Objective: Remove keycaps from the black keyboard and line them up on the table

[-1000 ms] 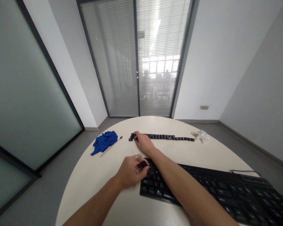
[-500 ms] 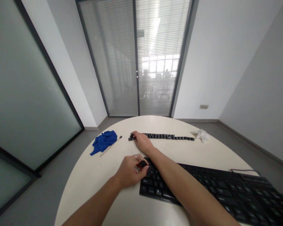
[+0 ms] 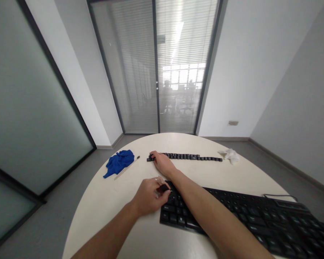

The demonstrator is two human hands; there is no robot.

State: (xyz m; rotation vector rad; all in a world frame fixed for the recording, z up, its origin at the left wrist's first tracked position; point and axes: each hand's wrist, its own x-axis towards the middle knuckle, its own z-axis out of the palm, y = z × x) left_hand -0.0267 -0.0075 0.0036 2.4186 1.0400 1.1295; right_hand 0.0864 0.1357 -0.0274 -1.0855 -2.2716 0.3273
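My left hand (image 3: 150,197) is closed around a small black piece (image 3: 164,187) above the upper left corner of the black keyboard (image 3: 224,212). Something thin and pale shows by its fingers, too small to name. My right arm crosses over the keyboard. At the left end of a long row of loose black keycaps (image 3: 189,157), my right hand (image 3: 163,163) has its fingertips pinched on a keycap (image 3: 151,156), partly hidden by the fingers. Part of the keyboard lies hidden under the right forearm.
A crumpled blue cloth (image 3: 120,162) lies at the left of the round white table (image 3: 105,212), a thin brush (image 3: 126,168) with a dark tip beside it. Crumpled white tissue (image 3: 230,155) rests at the far right. The keyboard's cable (image 3: 282,196) loops behind it.
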